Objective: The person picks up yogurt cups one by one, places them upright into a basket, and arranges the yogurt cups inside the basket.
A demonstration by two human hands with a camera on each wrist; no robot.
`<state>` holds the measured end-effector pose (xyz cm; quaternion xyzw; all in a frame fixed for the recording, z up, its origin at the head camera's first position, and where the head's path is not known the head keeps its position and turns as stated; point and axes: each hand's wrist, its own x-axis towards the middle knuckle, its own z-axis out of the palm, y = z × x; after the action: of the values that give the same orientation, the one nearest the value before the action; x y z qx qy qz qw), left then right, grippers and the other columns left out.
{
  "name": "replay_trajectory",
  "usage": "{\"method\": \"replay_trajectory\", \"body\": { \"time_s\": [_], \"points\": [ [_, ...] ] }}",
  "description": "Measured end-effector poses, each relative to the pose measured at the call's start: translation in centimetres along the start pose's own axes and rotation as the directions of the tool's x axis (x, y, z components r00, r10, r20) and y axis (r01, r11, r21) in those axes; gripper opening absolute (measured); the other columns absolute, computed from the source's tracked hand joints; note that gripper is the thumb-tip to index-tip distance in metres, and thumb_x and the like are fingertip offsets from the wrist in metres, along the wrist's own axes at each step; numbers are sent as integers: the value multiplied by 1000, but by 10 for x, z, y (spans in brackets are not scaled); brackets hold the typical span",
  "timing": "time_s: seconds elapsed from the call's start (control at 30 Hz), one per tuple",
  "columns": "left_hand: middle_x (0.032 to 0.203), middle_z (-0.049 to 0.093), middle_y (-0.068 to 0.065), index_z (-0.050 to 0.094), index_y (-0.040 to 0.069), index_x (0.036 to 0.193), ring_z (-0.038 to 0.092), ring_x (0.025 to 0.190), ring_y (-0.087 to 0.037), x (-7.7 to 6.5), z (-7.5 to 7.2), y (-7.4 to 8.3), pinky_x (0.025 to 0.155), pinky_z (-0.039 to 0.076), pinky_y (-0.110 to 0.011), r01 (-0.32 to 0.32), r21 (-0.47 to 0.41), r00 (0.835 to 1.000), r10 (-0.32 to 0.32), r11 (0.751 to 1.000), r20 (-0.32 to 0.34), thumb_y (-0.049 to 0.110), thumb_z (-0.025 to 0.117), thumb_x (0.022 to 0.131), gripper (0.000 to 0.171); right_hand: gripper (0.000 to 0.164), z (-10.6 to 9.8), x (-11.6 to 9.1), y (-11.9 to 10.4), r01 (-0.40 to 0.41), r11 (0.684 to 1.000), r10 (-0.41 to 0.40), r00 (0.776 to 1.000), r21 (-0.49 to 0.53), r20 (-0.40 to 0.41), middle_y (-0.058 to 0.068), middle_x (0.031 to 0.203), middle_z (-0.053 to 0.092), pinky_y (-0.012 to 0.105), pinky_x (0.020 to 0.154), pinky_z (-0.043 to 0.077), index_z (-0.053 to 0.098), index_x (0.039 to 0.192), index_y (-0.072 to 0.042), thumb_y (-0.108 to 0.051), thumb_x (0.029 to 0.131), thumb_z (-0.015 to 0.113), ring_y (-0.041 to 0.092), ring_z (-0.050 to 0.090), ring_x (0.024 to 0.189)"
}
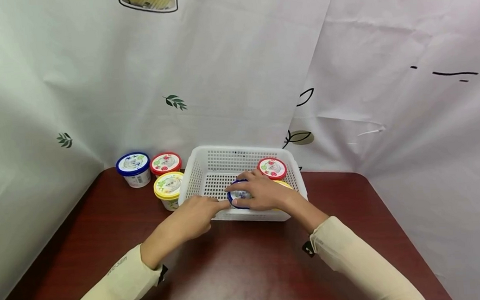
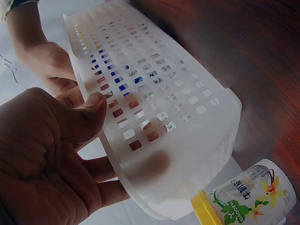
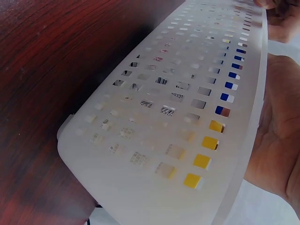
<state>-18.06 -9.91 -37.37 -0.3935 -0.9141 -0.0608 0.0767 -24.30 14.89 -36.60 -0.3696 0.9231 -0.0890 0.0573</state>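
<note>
A white perforated plastic basket (image 1: 242,151) stands on the table. My left hand (image 1: 192,216) pinches its near rim, the thumb (image 2: 96,110) on the outer wall and the fingers behind it. Inside the basket my right hand (image 1: 266,193) holds a blue-lidded tub (image 1: 239,198) from above, fingers spread round the lid. Beyond that hand sits a red-lidded tub (image 1: 272,168), also in the basket. A yellow-lidded tub (image 1: 283,183) is in the basket's right part, mostly hidden under my right wrist; its lid shows through the holes in the right wrist view.
Left of the basket stand a blue-lidded tub (image 1: 133,165), a red-lidded tub (image 1: 165,162) and a yellow-lidded tub (image 1: 169,184), the last close to the basket's wall. Pale patterned cloth (image 1: 235,76) hangs behind and beside the dark red table (image 1: 240,271).
</note>
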Motion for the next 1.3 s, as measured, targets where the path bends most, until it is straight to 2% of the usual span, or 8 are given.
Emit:
{"method": "replay_trajectory", "body": {
  "time_s": [0.3,0.53,0.93,1.13,1.3],
  "points": [
    [89,80,-1,74,20,121,71,76,-20,0,1,-1,68,58,-40,1,11,1000,-1,1000,7,-8,84,85,46,58,0,-1,-2,-23,1000,23,1000,-12,-3,16,164,58,60,125,46,60,164,-29,-50,111,66,42,50,150],
    [90,81,-2,74,19,122,73,77,-21,-1,1,0,69,60,-41,1,20,1000,-1,1000,-1,-7,85,86,45,57,0,-3,-2,-6,1000,6,999,-8,-31,16,160,61,60,121,48,61,163,-25,-48,111,67,42,54,144],
    [91,80,-1,75,19,124,73,77,-22,-2,2,0,70,60,-41,8,11,1000,-8,1000,4,-7,85,86,48,61,1,-3,-3,-21,1000,21,1000,-3,-21,15,164,58,61,125,47,59,165,-26,-50,110,68,42,52,149],
    [95,83,-2,75,19,127,74,80,-22,-3,0,0,73,62,-41,9,2,1000,-9,1000,12,-6,85,87,48,61,3,-3,-2,-19,1000,20,999,18,-35,15,165,59,62,128,44,59,164,-25,-50,110,68,44,51,152],
    [105,83,-4,76,20,137,77,88,-24,-4,0,-4,79,65,-46,27,-26,999,-26,999,44,-4,83,89,54,62,2,-5,-2,-29,998,31,999,46,-38,14,166,58,63,130,42,58,165,-24,-51,109,68,43,49,155]
  ]
}}
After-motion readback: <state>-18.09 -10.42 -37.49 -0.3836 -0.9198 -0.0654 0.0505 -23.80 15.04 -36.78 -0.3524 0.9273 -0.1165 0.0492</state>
